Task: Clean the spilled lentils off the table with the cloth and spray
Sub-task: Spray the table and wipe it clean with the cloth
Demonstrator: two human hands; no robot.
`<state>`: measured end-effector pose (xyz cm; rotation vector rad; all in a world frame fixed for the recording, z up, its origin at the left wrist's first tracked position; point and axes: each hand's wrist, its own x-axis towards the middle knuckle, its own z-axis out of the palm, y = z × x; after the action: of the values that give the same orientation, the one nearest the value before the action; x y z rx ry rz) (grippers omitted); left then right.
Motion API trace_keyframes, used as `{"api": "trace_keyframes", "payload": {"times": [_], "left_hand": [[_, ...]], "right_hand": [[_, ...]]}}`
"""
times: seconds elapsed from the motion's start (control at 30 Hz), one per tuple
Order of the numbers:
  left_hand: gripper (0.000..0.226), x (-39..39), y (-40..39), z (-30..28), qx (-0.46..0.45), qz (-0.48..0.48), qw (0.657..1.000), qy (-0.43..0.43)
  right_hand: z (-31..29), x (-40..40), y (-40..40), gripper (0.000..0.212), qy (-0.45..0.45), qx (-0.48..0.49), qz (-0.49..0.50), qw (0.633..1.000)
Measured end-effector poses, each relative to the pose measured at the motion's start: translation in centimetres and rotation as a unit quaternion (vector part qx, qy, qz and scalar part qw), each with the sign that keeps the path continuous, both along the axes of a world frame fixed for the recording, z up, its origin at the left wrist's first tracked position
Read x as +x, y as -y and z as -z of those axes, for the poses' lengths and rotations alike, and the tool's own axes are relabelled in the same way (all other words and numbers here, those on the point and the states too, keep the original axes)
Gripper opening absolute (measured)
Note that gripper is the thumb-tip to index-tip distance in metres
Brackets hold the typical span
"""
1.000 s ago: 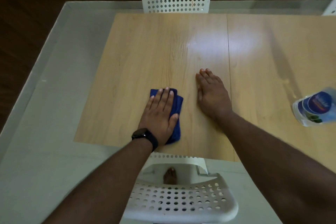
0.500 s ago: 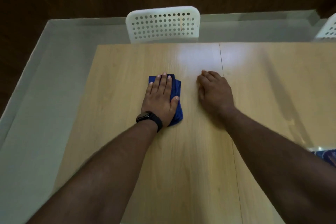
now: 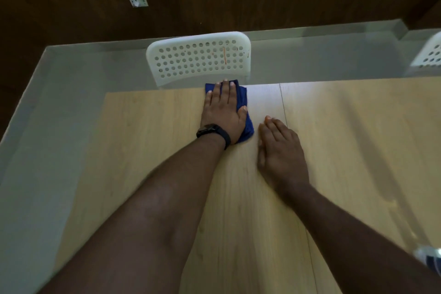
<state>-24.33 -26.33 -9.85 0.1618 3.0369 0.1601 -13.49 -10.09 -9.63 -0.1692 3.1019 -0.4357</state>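
Both flat hands press down: left hand on blue cloth beside white chair, right hand on table.

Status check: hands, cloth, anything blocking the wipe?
Left hand flat on blue cloth at table's far edge. Right hand flat on wood beside it. No lentils visible. White chair just beyond.

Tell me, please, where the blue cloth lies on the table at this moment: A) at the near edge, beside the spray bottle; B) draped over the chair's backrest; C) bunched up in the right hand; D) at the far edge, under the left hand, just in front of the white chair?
D: the left hand presses flat on the blue cloth at the table's far edge, before the white chair; the right hand rests bare on the wood.
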Motion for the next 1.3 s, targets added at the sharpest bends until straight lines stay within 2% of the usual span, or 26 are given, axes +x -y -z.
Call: {"api": "trace_keyframes", "payload": {"times": [0.1, 0.2, 0.33, 0.5, 0.67, 0.77, 0.87, 1.13, 1.3], "left_hand": [[0.074, 2.5, -1.4, 0.0, 0.007, 0.072, 0.997, 0.003], [0.072, 5.1, 0.5, 0.0, 0.019, 0.124, 0.992, 0.019], [0.072, 2.5, 1.7, 0.2, 0.009, 0.101, 0.995, -0.003], [0.073, -2.3, -2.7, 0.2, -0.010, 0.053, 0.998, -0.007], [0.072, 2.8, -5.5, -0.2, 0.005, 0.118, 0.993, 0.002], [0.072, 6.3, -3.2, -0.4, 0.018, 0.141, 0.990, 0.017], [0.073, 6.2, -1.9, -0.4, 0.013, 0.144, 0.989, 0.012], [0.073, -1.5, -6.6, 0.3, 0.001, 0.087, 0.996, -0.006], [0.073, 3.6, -7.3, -0.1, 0.007, 0.120, 0.993, 0.002]], "right_hand": [[-0.1, 0.3, -0.2, 0.058, -0.007, 0.008, 0.040, 0.999], [0.1, 0.1, -0.2, 0.059, -0.017, 0.012, 0.061, 0.998], [0.2, 0.1, 0.0, 0.059, -0.027, -0.003, 0.057, 0.998], [0.6, -0.1, -0.6, 0.057, -0.086, -0.119, 0.112, 0.983], [0.1, -0.1, -1.6, 0.054, -0.081, -0.239, 0.188, 0.949], [-0.5, 0.5, -4.3, 0.053, -0.048, -0.193, 0.124, 0.972], [-0.5, 1.3, -5.8, 0.060, -0.011, -0.123, 0.046, 0.991], [0.2, 1.2, -5.5, 0.062, -0.014, -0.091, 0.058, 0.994], [-0.3, 1.4, -5.4, 0.058, -0.008, -0.101, 0.054, 0.993]]}}
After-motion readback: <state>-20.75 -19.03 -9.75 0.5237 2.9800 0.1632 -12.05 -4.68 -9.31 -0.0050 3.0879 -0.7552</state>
